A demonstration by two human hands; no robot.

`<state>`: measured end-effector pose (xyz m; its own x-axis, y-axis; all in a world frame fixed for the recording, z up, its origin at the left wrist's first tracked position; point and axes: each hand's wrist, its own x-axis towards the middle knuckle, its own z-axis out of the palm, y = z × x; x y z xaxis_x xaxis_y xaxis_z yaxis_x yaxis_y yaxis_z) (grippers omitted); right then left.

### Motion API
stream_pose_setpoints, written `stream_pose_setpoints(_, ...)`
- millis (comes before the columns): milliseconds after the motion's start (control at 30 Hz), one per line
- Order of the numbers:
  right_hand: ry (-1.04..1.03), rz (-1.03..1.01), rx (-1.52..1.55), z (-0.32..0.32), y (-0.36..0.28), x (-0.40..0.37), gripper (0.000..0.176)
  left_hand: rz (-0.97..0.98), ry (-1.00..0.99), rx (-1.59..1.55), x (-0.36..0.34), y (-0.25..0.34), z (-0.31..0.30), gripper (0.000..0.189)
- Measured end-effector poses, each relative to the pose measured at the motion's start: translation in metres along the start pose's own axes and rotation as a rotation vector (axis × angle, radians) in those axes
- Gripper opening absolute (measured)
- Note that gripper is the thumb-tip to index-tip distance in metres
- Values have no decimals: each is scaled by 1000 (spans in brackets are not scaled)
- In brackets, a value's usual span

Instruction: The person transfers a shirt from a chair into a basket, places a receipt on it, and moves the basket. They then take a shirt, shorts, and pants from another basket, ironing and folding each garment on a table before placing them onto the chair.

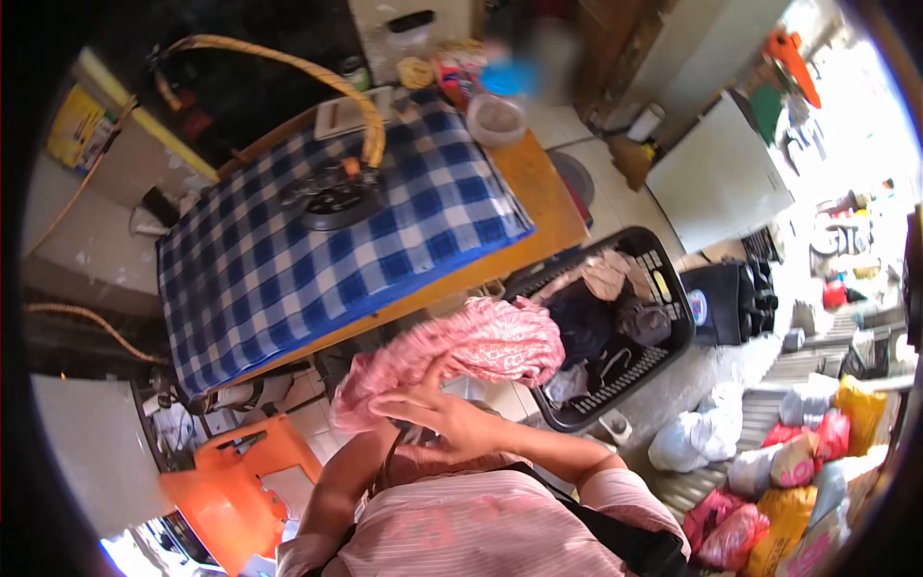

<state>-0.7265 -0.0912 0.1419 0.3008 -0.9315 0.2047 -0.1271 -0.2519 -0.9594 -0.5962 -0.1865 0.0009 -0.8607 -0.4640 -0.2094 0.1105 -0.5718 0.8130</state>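
Item: pink patterned cloth point(481, 346), bunched at the person's chest, between the blue checked tablecloth point(288, 274) and the black laundry basket point(630, 380) of clothes | right hand point(444, 415): fingers spread, laid flat on cloth, not clenched | left hand: buried under cloth, grip could not be told.

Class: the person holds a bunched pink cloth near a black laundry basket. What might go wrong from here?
1. The right hand seems to lie flat on the pink cloth rather than grip it, so the bundle may slip to the floor.
2. The laundry basket is already heaped, so added clothes may spill over.
3. The orange stool stands close beside the person, a possible trip.
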Motion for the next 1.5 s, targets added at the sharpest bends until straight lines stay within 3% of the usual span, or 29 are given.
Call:
stream_pose_setpoints(67, 495, -415, -560, 7, 4, 20, 62, 95, 93, -174, -2, 58, -4, 67)
stream_pose_setpoints(133, 860, -233, -895, -5, -14, 42, 71, 230, 127, -318, -14, 123, -13, 64)
stream_pose_setpoints(200, 773, 54, -988, -23, -24, 74, 66, 367, 103, -492, -35, 180, -37, 48)
stream_pose_setpoints(267, 354, 171, -971, -27, 34, 91, 58, 409, 157, -404, -48, 213, -103, 44)
stream_pose_setpoints(300, 340, 145, -976, -24, 43, 109, 58, 424, 207, -332, -53, 224, -143, 41)
stream_pose_setpoints(367, 558, 203, -658, -14, 50, 149, 57, 441, 307, -194, -61, 247, -216, 34)
stream_pose_setpoints(400, 675, 30, -793, -11, 31, 179, 52, 441, 356, -128, -64, 259, -239, 31)
stream_pose_setpoints(433, 714, 25, -896, -6, 17, 203, 51, 585, 353, -42, -73, 290, -227, 30)
stream_pose_setpoints(467, 755, 20, -1001, -1, 6, 224, 51, 597, 307, -18, -80, 303, -251, 33)
stream_pose_setpoints(533, 732, 24, -1085, 13, -7, 260, 49, 629, 347, -81, -94, 316, -300, 33)
stream_pose_setpoints(567, 624, -82, -1116, 20, -9, 277, 48, 634, 354, -89, -99, 315, -323, 33)
stream_pose_setpoints(600, 513, -183, -1140, 26, -9, 291, 47, 804, 658, 367, -103, 310, -344, 36)
stream_pose_setpoints(633, 334, -137, -991, 30, 1, 302, 46, 930, 951, 843, -109, 302, -366, 39)
stream_pose_setpoints(667, 321, -125, -986, 27, 22, 309, 46, 913, 959, 837, -124, 294, -392, 39)
stream_pose_setpoints(733, 105, -24, -886, 3, 70, 320, 43, 507, 1146, -259, -150, 274, -439, 52)
stream_pose_setpoints(767, 169, 120, -1004, -11, 77, 331, 44, 558, 1326, -256, -151, 258, -447, 59)
stream_pose_setpoints(800, 240, 262, -1120, -27, 85, 344, 44, 551, 1332, -257, -152, 247, -445, 59)
stream_pose_setpoints(867, 466, 30, -1329, -56, 122, 363, 51, 468, 1746, 580, -142, 228, -426, 52)
stream_pose_setpoints(1000, 266, -89, -1445, -91, 173, 370, 58, 548, 1420, 1160, -106, 206, -360, 45)
stream_pose_setpoints(1067, 223, 97, -1391, -97, 179, 375, 60, 545, 1121, 1274, -87, 201, -331, 40)
stream_pose_setpoints(1133, 268, 121, -1376, -92, 182, 386, 58, 513, 1014, 1268, -67, 192, -314, 40)
stream_pose_setpoints(1200, 736, 60, -1667, -63, 189, 404, 54, 429, 1041, 1345, -53, 180, -300, 42)
stream_pose_setpoints(1233, 658, -9, -1341, -43, 176, 409, 52, 337, 1060, 1416, -50, 174, -300, 45)
stream_pose_setpoints(1267, 341, 192, -1274, -23, 183, 411, 44, 339, 1071, 1416, -48, 165, -308, 45)
stream_pose_setpoints(1300, 226, 28, -1178, -2, 190, 408, 38, 256, 999, 1485, -46, 154, -322, 48)
stream_pose_setpoints(1367, 181, -41, -1148, 26, 227, 403, 37, 158, 884, 1516, -49, 152, -343, 49)
stream_pose_setpoints(1400, 182, -53, -1143, 24, 233, 406, 37, 158, 894, 1523, -56, 168, -349, 49)
stream_pose_setpoints(1467, 54, 32, -1100, 7, 239, 425, 44, -61, 800, 1342, -77, 233, -350, 35)
stream_pose_setpoints(1500, 8, 41, -1013, -1, 224, 438, 38, 137, 818, 1313, -89, 268, -347, 27)
